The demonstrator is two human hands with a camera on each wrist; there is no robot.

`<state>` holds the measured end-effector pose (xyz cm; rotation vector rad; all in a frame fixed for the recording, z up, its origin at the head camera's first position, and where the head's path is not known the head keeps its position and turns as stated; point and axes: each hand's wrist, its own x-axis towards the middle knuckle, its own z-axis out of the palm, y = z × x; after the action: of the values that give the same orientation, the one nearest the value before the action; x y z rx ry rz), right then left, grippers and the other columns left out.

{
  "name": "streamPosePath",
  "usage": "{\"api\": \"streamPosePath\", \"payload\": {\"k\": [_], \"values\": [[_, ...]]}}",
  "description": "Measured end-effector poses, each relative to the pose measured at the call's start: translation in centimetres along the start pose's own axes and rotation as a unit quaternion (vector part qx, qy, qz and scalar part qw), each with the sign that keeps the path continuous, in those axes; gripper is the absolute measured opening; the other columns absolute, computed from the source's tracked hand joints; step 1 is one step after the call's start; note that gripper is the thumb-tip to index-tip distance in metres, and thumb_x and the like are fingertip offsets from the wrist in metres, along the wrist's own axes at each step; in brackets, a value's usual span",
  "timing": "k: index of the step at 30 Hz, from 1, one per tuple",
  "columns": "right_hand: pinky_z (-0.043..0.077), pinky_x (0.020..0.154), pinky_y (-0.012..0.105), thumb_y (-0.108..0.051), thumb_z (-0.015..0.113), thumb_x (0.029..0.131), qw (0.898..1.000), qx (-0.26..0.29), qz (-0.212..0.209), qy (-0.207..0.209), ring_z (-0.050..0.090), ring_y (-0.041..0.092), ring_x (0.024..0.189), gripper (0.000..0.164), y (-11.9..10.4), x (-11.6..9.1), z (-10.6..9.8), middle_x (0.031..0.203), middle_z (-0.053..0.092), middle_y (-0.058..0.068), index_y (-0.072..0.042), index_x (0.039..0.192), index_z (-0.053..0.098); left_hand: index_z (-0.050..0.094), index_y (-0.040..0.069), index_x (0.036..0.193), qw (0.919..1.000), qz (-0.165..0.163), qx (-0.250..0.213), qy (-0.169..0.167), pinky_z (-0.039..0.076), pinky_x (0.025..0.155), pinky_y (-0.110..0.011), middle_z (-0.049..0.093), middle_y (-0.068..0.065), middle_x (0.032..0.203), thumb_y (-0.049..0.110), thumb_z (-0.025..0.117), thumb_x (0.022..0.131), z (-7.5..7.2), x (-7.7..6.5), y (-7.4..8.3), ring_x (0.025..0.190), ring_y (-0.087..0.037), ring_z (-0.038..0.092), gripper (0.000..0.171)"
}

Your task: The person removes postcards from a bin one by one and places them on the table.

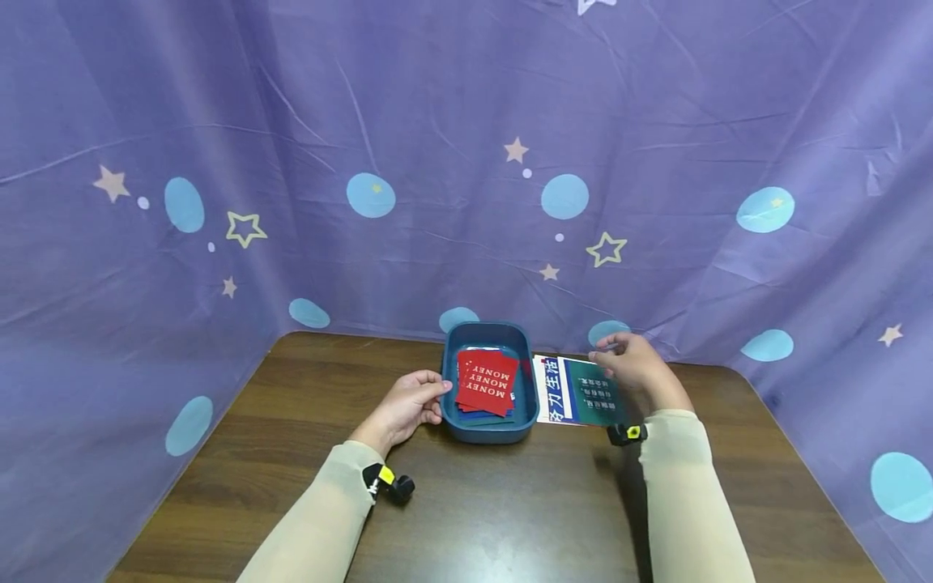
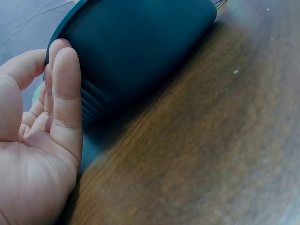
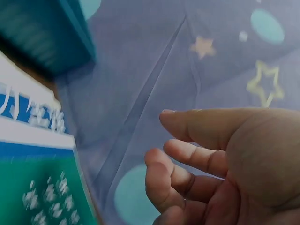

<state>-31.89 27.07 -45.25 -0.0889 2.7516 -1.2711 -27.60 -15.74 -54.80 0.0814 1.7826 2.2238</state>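
Observation:
A dark teal plastic bin (image 1: pixel 490 436) stands near the back of the table, holding a loose stack of cards with red "MONEY" cards (image 1: pixel 487 380) on top. My left hand (image 1: pixel 408 405) pinches the bin's left rim, thumb on one side and fingers (image 2: pixel 66 89) against the outer wall. To the right of the bin lie overlapping printed cards: a green card (image 1: pixel 592 393) and a white card with blue lettering (image 1: pixel 551 390). Over the far right corner of the green card hovers my right hand (image 1: pixel 636 364), its fingers (image 3: pixel 192 152) loosely bent with nothing between them.
The brown wooden table (image 1: pixel 503 510) ends at the back against a purple curtain (image 1: pixel 452 121) with stars and blue spots. Black camera mounts sit on both wrists, the left one (image 1: pixel 394 484) above the table left of the bin.

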Motion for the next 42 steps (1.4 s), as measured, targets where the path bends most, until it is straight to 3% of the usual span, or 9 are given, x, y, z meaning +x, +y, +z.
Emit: {"api": "streamPosePath", "payload": {"k": [8,13,21,24,27,30,33,35,42], "values": [[0.057,0.074,0.033,-0.028,0.075,0.110,0.998,-0.013,-0.054,-0.030,0.074,0.022,0.083,0.042,-4.8,-0.8,2.2,0.094,0.077,0.010,0.000,0.141,0.066,0.062,0.011,0.103,1.0000,0.003,-0.004,0.004,0.060,0.053,-0.019,0.065,0.004,0.069,0.010,0.069,0.112,0.1,-0.1,0.2,0.054,-0.005,0.063,0.011],[0.060,0.072,0.032,-0.029,0.079,0.108,0.995,-0.036,-0.081,-0.054,0.077,0.027,0.083,0.038,-7.6,-0.2,4.9,0.100,0.079,0.014,-0.002,0.133,0.069,0.063,0.012,0.103,1.0000,-0.002,-0.003,-0.002,0.061,0.054,-0.019,0.065,0.004,0.069,0.011,0.070,0.112,0.1,-0.2,0.2,0.055,-0.005,0.063,0.011],[0.070,0.067,0.037,-0.031,0.082,0.106,0.985,-0.102,-0.045,-0.132,0.079,0.025,0.075,0.048,-12.9,2.8,8.5,0.104,0.082,0.024,0.000,0.138,0.066,0.064,0.011,0.103,1.0000,0.001,-0.002,-0.008,0.061,0.054,-0.019,0.066,0.004,0.070,0.011,0.071,0.111,0.1,-0.2,0.2,0.055,-0.005,0.064,0.011],[0.070,0.063,0.037,-0.031,0.081,0.107,0.975,-0.156,-0.031,-0.155,0.079,0.025,0.069,0.048,-14.0,3.8,9.9,0.095,0.082,0.024,0.004,0.137,0.067,0.063,0.011,0.103,1.0000,-0.002,-0.001,-0.007,0.061,0.054,-0.020,0.065,0.004,0.070,0.012,0.071,0.111,0.1,-0.2,0.2,0.055,-0.006,0.064,0.011],[0.070,0.064,0.039,-0.033,0.082,0.106,0.956,-0.239,-0.014,-0.167,0.081,0.028,0.068,0.040,-14.4,4.8,11.5,0.088,0.082,0.020,0.004,0.121,0.076,0.063,0.012,0.103,1.0000,-0.003,-0.002,-0.005,0.061,0.053,-0.020,0.065,0.004,0.070,0.011,0.070,0.112,0.1,0.0,-0.1,0.055,-0.006,0.064,0.011],[0.070,0.073,0.040,-0.038,0.085,0.101,0.933,-0.320,-0.018,-0.166,0.079,0.025,0.077,0.038,-13.7,6.6,13.0,0.094,0.083,0.013,-0.002,0.110,0.082,0.062,0.012,0.103,1.0000,-0.005,-0.005,-0.004,0.061,0.053,-0.020,0.064,0.004,0.070,0.010,0.069,0.112,0.0,0.1,-0.2,0.055,-0.005,0.063,0.011],[0.070,0.089,0.042,-0.040,0.086,0.099,0.918,-0.363,-0.019,-0.158,0.075,0.023,0.089,0.038,-13.7,7.3,14.1,0.105,0.082,0.008,-0.006,0.117,0.083,0.062,0.012,0.104,1.0000,-0.004,-0.007,-0.004,0.060,0.052,-0.019,0.064,0.004,0.070,0.010,0.069,0.112,-0.1,0.1,-0.2,0.055,-0.005,0.063,0.011],[0.068,0.095,0.041,-0.047,0.087,0.097,0.913,-0.376,-0.020,-0.155,0.070,0.020,0.094,0.045,-13.1,8.0,14.7,0.109,0.082,0.004,-0.010,0.121,0.084,0.062,0.011,0.104,1.0000,-0.002,-0.006,-0.004,0.060,0.052,-0.019,0.063,0.004,0.070,0.010,0.069,0.112,0.0,0.1,-0.2,0.055,-0.005,0.063,0.011],[0.066,0.108,0.044,-0.055,0.086,0.097,0.907,-0.388,0.015,-0.164,0.071,0.021,0.101,0.056,-14.7,6.6,15.7,0.112,0.081,0.005,-0.010,0.130,0.082,0.063,0.012,0.101,1.0000,-0.001,-0.004,-0.001,0.060,0.052,-0.019,0.063,0.004,0.070,0.009,0.069,0.111,0.1,0.1,-0.2,0.054,-0.005,0.063,0.013]]}}
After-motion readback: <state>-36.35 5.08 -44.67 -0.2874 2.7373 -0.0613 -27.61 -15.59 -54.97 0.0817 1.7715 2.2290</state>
